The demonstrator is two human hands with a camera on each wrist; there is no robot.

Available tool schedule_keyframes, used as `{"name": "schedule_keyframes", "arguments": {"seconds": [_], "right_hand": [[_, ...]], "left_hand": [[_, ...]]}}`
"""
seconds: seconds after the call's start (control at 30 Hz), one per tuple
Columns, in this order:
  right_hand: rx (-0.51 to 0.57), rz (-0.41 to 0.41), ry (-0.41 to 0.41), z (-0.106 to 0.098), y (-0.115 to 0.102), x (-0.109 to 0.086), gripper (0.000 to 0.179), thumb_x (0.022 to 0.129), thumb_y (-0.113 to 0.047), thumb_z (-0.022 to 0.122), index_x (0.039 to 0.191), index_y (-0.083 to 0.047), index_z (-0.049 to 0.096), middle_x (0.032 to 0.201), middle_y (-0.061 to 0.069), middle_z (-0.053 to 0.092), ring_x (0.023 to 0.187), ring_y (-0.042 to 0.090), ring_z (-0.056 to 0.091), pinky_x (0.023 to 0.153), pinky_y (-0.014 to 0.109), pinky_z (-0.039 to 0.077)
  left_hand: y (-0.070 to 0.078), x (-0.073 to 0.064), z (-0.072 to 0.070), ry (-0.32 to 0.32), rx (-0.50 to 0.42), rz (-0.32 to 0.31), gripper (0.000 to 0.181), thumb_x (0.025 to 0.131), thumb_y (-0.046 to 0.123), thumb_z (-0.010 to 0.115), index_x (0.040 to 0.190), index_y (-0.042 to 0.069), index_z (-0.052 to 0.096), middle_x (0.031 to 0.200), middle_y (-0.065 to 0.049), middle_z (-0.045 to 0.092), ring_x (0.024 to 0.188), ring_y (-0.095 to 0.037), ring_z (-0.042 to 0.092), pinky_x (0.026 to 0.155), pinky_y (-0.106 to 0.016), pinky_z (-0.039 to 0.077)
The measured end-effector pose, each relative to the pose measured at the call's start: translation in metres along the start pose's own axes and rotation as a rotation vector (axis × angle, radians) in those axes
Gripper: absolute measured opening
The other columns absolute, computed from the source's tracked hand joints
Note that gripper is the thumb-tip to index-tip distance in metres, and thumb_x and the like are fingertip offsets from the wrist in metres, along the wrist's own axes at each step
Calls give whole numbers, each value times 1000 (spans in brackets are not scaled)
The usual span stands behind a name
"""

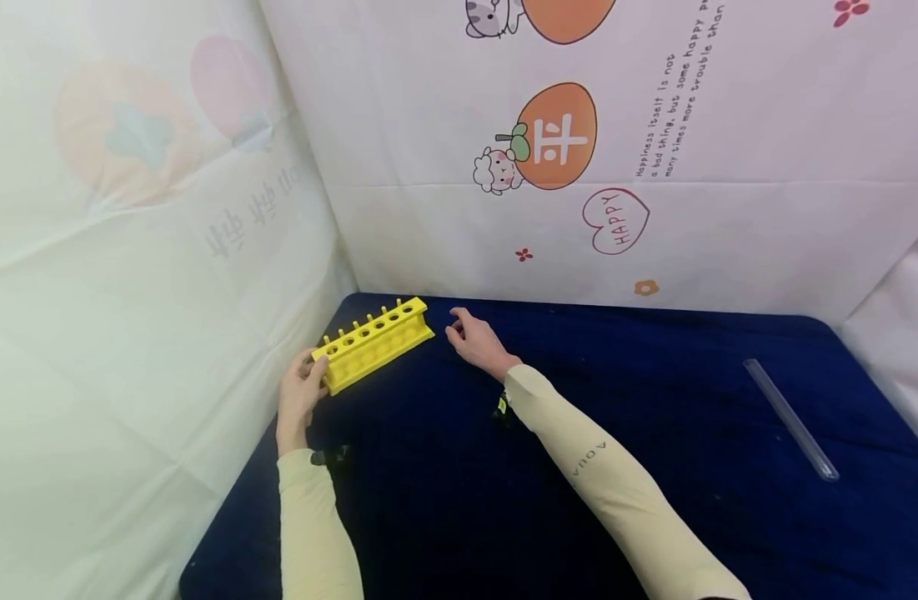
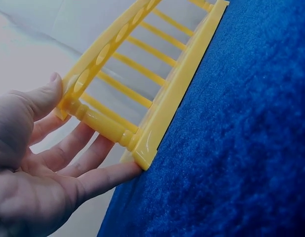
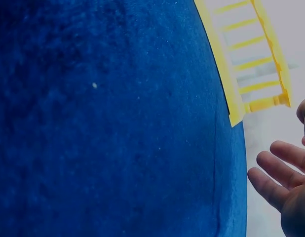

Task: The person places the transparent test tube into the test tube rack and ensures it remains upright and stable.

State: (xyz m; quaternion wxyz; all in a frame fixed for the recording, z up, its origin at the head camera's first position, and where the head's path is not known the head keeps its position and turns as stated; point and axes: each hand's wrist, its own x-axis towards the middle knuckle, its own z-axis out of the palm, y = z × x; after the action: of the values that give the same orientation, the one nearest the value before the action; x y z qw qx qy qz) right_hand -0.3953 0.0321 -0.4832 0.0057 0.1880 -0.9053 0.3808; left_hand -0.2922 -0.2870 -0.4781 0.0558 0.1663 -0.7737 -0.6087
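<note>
A yellow test tube rack (image 1: 374,352) stands on the dark blue cloth near the back left corner, with a row of round holes on top and thin pegs along its rear side. My left hand (image 1: 301,396) grips its left end. In the left wrist view the thumb lies at the top plate, while the fingers (image 2: 88,153) bend behind the end post and one touches the base. Just beyond the rack's right end is my right hand (image 1: 479,343), holding nothing. Its fingers (image 3: 273,185) are apart and loosely bent, not touching the rack.
On the right side of the table (image 1: 639,367) lies a clear test tube (image 1: 791,421), well away from both hands. White printed curtains (image 1: 428,233) hang along the back and left edges, close behind the rack.
</note>
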Motion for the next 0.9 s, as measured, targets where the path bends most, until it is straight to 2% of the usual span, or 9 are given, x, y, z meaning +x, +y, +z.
{"name": "schedule_keyframes", "arguments": {"seconds": [0.3, 0.57, 0.7, 0.9], "right_hand": [[15, 3, -5, 1, -5, -2, 46, 104, -32, 45, 146, -13, 39, 119, 9, 65, 95, 19, 64, 80, 36, 55], [38, 39, -15, 6, -10, 1, 47, 104, -33, 45, 147, -13, 39, 118, 9, 65, 94, 20, 64, 81, 38, 55], [45, 23, -36, 13, -13, 6, 49, 105, -33, 45, 147, -10, 38, 116, 9, 66, 93, 20, 65, 80, 37, 55], [52, 4, -14, 23, -15, 13, 51, 105, -32, 44, 148, -6, 37, 113, 9, 63, 88, 19, 61, 76, 36, 53]], "left_hand": [[-4, 1, -3, 4, -22, -20, 60, 99, 45, 55, 150, 19, 37, 153, -19, 39, 134, -35, 47, 105, -51, 46], [-3, 1, -4, -18, -37, -4, 57, 100, 42, 53, 149, 17, 38, 150, -21, 41, 132, -36, 48, 105, -52, 46], [-4, 1, -7, -30, -33, 0, 59, 100, 44, 53, 150, 17, 37, 148, -21, 42, 131, -36, 48, 105, -52, 46], [-5, 4, -8, -48, -28, 8, 62, 98, 47, 53, 151, 18, 36, 149, -21, 42, 132, -37, 48, 105, -52, 46]]}}
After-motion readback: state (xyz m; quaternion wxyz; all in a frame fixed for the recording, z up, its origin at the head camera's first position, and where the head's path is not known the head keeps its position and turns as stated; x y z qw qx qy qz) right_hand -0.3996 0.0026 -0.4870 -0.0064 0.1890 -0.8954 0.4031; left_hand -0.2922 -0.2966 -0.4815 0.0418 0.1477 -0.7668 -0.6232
